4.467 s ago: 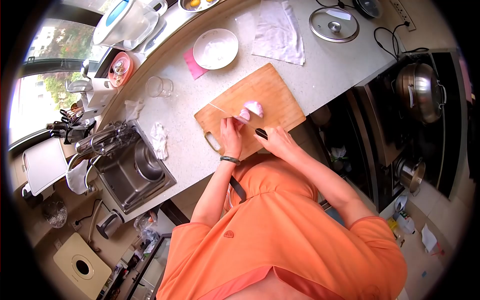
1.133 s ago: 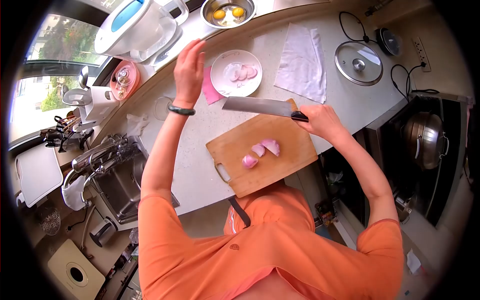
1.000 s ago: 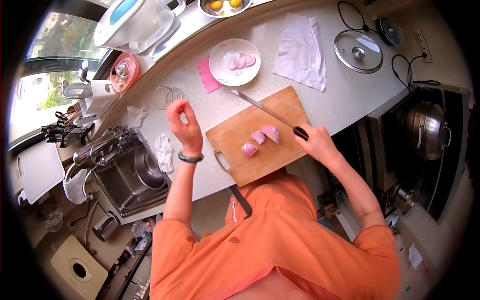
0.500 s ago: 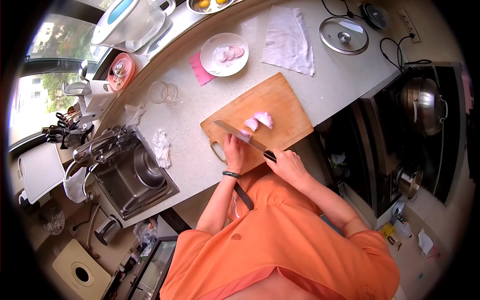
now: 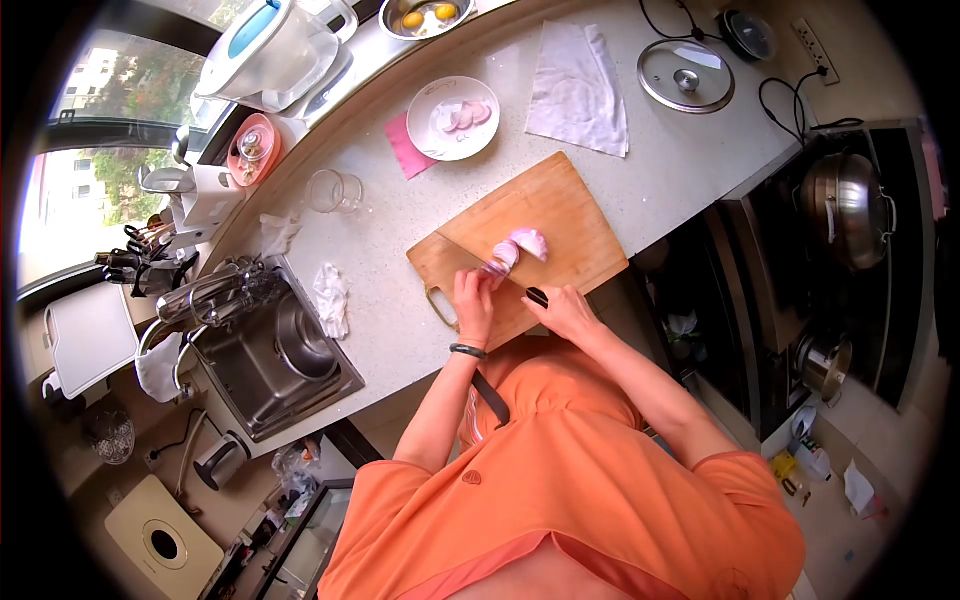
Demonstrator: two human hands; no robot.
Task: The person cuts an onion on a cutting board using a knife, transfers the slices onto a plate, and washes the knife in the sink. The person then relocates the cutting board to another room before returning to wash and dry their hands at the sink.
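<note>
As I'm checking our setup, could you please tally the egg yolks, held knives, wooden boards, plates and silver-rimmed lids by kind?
Round yellow egg yolks: 2
Long black-handled metal knife: 1
Rectangular light-brown wooden board: 1
Round white plate: 1
Round clear glass lid with silver rim: 1
Total: 6

Kitchen; sink (image 5: pixel 272 358), 1 wok (image 5: pixel 845 212), cutting board (image 5: pixel 575 225).
</note>
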